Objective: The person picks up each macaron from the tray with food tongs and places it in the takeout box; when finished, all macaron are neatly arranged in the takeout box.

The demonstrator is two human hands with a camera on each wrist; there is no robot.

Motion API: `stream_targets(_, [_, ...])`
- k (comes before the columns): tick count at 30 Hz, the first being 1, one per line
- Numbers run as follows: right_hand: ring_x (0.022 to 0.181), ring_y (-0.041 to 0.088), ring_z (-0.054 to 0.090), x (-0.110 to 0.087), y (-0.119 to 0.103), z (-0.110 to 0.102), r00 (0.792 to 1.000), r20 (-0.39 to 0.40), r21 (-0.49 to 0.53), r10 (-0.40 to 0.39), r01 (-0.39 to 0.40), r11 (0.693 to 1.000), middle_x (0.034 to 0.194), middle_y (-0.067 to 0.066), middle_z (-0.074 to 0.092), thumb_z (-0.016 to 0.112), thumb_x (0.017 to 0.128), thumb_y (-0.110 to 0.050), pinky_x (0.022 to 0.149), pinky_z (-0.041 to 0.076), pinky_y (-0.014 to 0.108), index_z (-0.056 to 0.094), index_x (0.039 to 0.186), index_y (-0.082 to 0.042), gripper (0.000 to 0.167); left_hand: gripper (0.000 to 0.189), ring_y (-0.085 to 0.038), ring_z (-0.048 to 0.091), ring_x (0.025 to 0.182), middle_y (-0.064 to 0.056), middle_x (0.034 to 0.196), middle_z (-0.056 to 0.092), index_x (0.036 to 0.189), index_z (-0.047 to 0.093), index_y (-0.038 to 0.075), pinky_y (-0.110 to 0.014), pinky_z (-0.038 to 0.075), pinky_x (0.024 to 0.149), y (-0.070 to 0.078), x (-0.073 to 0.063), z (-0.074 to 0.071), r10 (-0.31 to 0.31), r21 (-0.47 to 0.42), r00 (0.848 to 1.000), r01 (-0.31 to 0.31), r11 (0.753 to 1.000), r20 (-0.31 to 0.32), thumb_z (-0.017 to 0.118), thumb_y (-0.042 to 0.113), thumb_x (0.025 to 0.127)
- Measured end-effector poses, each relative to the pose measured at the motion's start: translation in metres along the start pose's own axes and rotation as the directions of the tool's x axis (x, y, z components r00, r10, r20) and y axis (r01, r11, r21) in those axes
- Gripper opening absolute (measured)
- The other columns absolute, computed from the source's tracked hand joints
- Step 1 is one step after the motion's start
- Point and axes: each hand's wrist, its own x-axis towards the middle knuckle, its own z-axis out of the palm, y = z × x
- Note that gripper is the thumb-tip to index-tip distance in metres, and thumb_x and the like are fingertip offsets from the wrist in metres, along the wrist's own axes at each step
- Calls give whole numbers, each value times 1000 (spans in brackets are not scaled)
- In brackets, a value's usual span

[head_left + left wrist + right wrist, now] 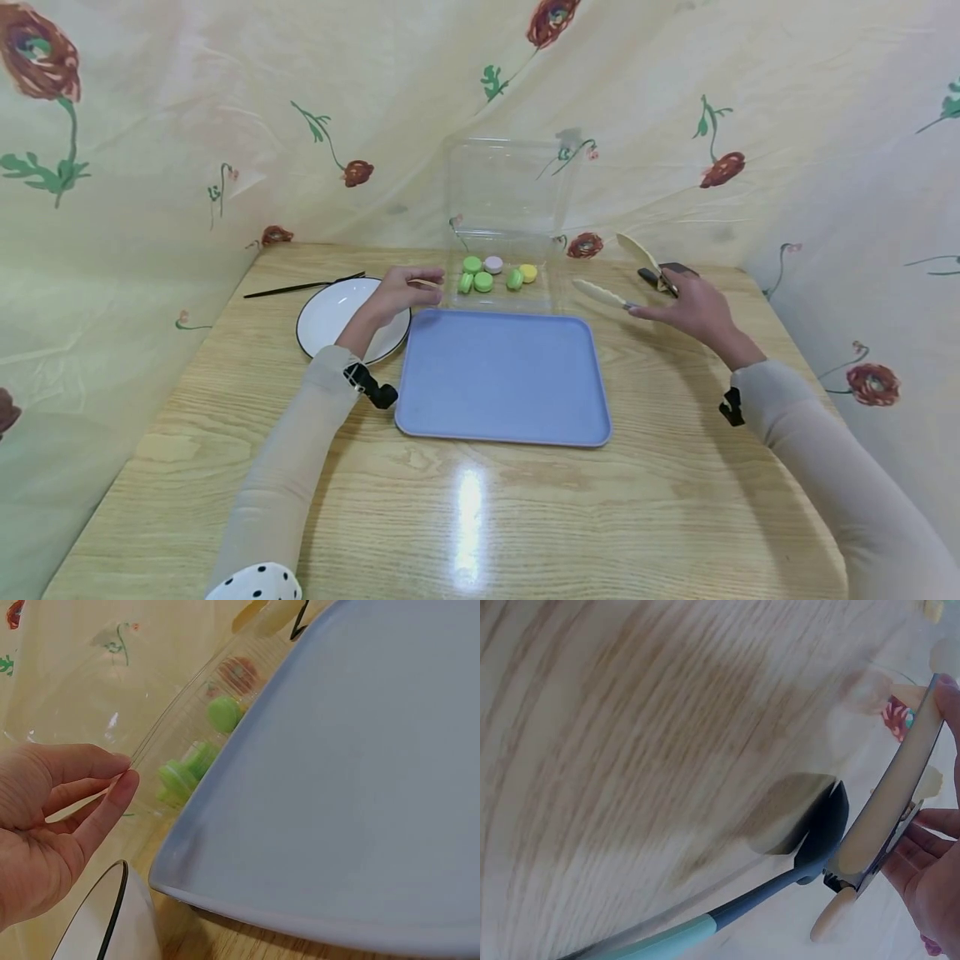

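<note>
My left hand (401, 292) pinches the near-left edge of a clear plastic clamshell box (507, 298) between thumb and fingertips, close-up in the left wrist view. The box's transparent lid (507, 179) stands raised at the back. Inside lie several green macarons (483, 282), a lilac one (492, 264) and a yellow one (528, 272). To the right of the box, my right hand (693, 308) holds tongs (597, 292) with cream-coloured tips. Their arms are spread apart, with nothing between the tips.
A blue tray (502, 379) lies just in front of the box. To its left sits a white dark-rimmed plate (330, 312), with a thin black utensil (300, 287) behind it. A dark spoon-like utensil (825, 829) with a mint handle is near the tongs. Floral cloth (405, 100) hangs behind.
</note>
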Motion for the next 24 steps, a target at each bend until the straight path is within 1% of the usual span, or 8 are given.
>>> stream_targets(3, [71,29,51,2,1,2,1000,9,17,-3,3,1000,137,36,54,75,80,-68,50,33,34,39,152,7,111,54,-35,58,130,-23,146,55,145,52,-3,-27,60,94,0,0,0,-2,6,1000,2,1000,-1,69,0,94])
stream_targets(8, [99,46,60,6,3,6,999,36,30,-5,4,1000,145,36,49,74,80,-69,57,45,42,38,152,7,111,54,-35,59,129,-23,146,56,145,53,-3,-29,60,95,0,0,0,0,5,1000,0,1000,-2,69,-1,93])
stream_targets(11, [118,52,55,10,4,9,998,60,40,-1,-2,999,148,36,46,73,80,-70,74,53,55,36,153,8,113,54,-35,59,129,-23,145,56,145,53,-3,-29,60,95,0,0,1,0,13,1000,0,1000,-3,69,-1,93])
stream_targets(13, [129,54,48,12,4,10,997,76,43,4,-7,999,151,36,42,73,80,-71,87,52,63,35,153,8,114,54,-35,59,129,-22,145,56,144,54,-3,-30,60,96,0,0,1,-2,18,1000,2,1000,-4,69,0,93])
stream_targets(15, [133,55,44,14,4,11,996,92,48,8,-12,999,153,36,40,73,80,-71,93,50,66,34,154,7,114,54,-35,60,129,-22,145,57,144,54,-2,-30,60,96,0,0,1,-3,24,1000,3,1000,-6,70,0,93])
stream_targets(18, [132,54,46,15,4,12,995,102,48,5,-10,999,153,36,39,72,81,-71,92,51,65,35,154,7,113,53,-34,60,128,-22,145,57,144,54,-2,-30,60,96,0,0,1,-3,26,1000,4,1000,-8,70,0,93])
stream_targets(21, [117,47,56,16,4,11,993,114,47,4,-9,999,151,36,42,71,82,-71,81,52,56,34,155,6,112,53,-34,60,128,-22,144,57,144,54,-3,-29,60,95,0,0,0,0,21,1000,1,1000,-8,70,0,93])
stream_targets(24, [102,38,57,18,5,11,991,132,43,3,-9,999,149,36,45,69,83,-72,74,48,50,33,155,6,111,54,-34,59,128,-22,144,57,144,54,-3,-29,60,96,-1,1,0,3,21,1000,-3,1000,-6,70,0,93])
